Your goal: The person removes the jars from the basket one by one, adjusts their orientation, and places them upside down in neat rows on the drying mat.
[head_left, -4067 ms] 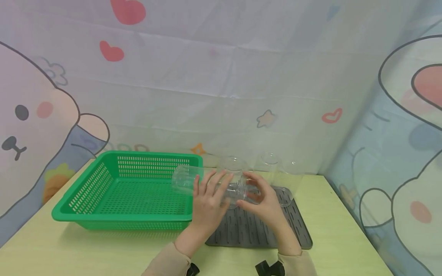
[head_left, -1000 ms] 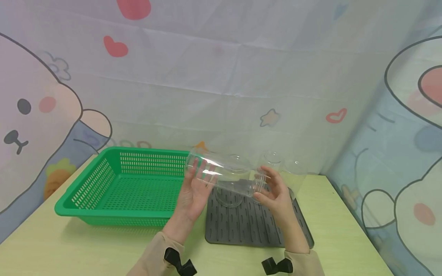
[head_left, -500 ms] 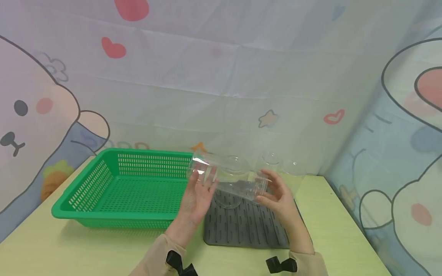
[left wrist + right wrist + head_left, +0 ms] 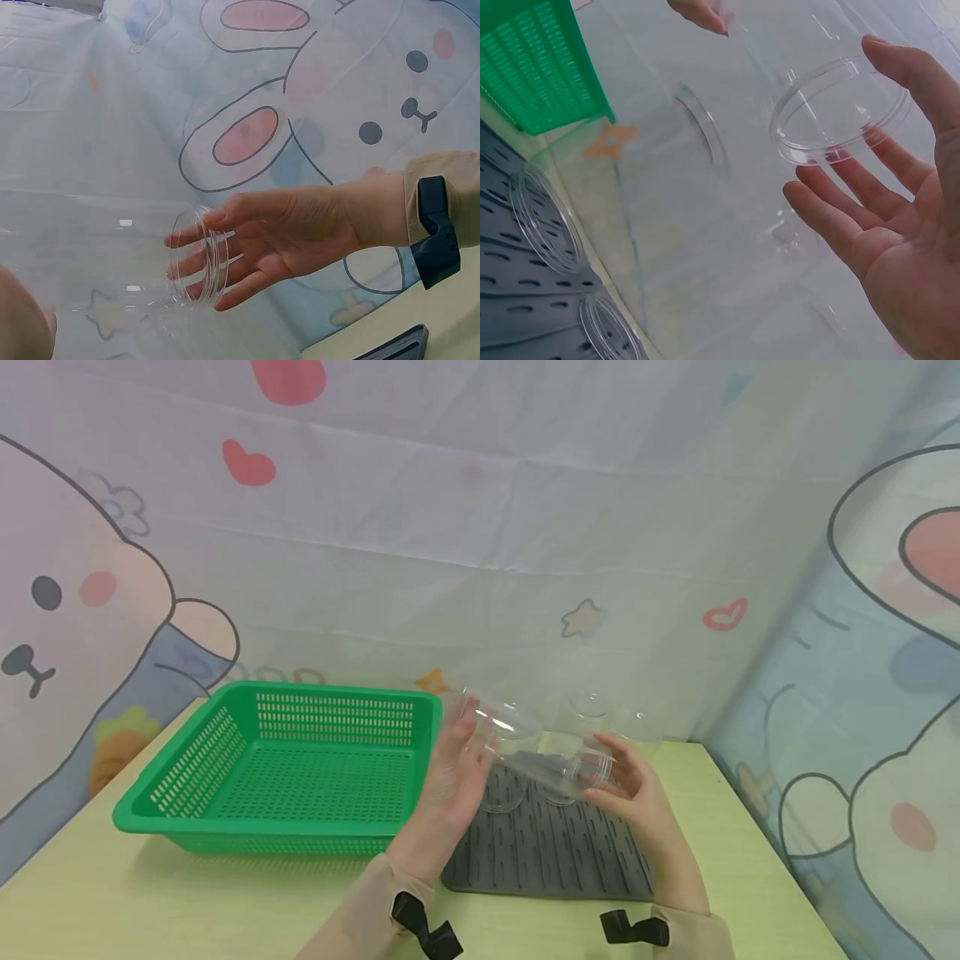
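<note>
A clear jar (image 4: 528,747) with a threaded mouth is held between both hands above the grey mat, lying nearly sideways. My left hand (image 4: 453,777) holds the base end, palm beneath and fingers behind the clear wall. At the mouth end, the fingers and thumb of my right hand (image 4: 637,789) grip the ribbed rim; the left wrist view shows this jar mouth (image 4: 201,259) with fingers spread round it. In the right wrist view the thumb and fingers (image 4: 855,187) sit at the rim. Only part of the left hand (image 4: 22,322) shows in the left wrist view.
Several clear jars (image 4: 588,706) stand mouth down on the grey ribbed mat (image 4: 547,860), behind the held one. Left of the mat is a green slotted basket (image 4: 277,828) on the pale table (image 4: 225,910). A printed cloth (image 4: 480,568) hangs behind.
Over the last half second, both hands have carried the jar to the right, away from the basket. Earlier the left hand lay over the jar; now it is beneath.
</note>
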A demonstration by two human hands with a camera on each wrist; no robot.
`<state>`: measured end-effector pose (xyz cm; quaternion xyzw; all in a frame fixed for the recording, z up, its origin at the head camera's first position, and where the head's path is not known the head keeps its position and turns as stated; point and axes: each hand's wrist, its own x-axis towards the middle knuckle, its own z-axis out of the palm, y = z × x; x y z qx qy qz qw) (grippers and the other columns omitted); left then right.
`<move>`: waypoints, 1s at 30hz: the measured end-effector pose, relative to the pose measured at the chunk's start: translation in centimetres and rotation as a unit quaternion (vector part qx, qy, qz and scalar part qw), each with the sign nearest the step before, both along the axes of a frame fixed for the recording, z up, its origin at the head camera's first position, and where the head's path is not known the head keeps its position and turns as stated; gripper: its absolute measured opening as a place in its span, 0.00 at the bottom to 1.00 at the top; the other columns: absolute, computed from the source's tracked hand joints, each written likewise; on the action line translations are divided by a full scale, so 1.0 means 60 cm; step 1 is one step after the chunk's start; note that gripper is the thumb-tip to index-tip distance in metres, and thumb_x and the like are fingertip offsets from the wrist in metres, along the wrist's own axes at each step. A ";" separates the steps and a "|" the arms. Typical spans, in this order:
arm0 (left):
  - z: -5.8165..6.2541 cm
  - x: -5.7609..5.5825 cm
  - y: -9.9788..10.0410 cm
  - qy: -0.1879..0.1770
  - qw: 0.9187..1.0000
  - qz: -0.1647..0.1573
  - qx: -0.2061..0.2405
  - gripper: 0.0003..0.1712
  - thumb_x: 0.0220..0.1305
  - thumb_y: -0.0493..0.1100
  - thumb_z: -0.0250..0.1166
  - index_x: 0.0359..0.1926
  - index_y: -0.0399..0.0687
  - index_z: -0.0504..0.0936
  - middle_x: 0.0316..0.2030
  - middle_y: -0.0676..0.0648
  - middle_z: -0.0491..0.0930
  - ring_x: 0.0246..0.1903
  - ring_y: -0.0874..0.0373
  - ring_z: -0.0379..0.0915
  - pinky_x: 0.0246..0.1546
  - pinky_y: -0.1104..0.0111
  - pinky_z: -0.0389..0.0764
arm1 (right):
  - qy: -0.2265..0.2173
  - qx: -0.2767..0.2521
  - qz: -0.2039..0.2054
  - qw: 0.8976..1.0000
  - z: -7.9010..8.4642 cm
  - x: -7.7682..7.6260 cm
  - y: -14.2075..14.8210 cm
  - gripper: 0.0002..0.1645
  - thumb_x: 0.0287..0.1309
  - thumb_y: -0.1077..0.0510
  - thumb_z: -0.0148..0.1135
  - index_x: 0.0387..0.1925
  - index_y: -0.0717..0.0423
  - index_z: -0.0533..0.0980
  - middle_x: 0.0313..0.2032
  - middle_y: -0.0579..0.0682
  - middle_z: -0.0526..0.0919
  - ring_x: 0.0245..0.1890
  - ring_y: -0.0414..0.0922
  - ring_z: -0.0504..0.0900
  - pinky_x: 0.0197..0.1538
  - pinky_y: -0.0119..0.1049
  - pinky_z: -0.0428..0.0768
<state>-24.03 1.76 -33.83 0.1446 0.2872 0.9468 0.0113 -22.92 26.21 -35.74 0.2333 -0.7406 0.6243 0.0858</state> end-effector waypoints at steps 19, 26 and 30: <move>0.010 -0.005 0.078 0.046 0.992 0.030 -0.113 0.46 0.57 0.34 0.65 0.74 0.49 0.55 0.71 0.48 0.61 0.72 0.48 0.57 0.67 0.61 0.65 | -0.025 0.014 0.014 1.000 -0.042 -0.008 0.093 0.36 0.60 0.73 0.59 0.69 0.60 0.62 0.61 0.35 0.72 0.57 0.30 0.75 0.55 0.23 0.77; 0.004 0.004 0.107 0.048 0.987 0.010 -0.151 0.49 0.55 0.31 0.69 0.74 0.57 0.58 0.73 0.50 0.60 0.72 0.50 0.56 0.69 0.57 0.65 | -0.058 0.020 -0.029 0.998 -0.079 -0.010 0.131 0.29 0.63 0.70 0.57 0.65 0.67 0.64 0.55 0.30 0.77 0.55 0.29 0.76 0.52 0.23 0.76; -0.003 0.011 0.123 0.054 0.983 0.005 -0.176 0.50 0.54 0.33 0.73 0.73 0.59 0.60 0.73 0.52 0.60 0.73 0.53 0.53 0.72 0.54 0.60 | -0.076 0.017 -0.073 0.994 -0.103 -0.012 0.144 0.28 0.65 0.68 0.56 0.64 0.70 0.63 0.52 0.30 0.79 0.54 0.28 0.77 0.51 0.21 0.75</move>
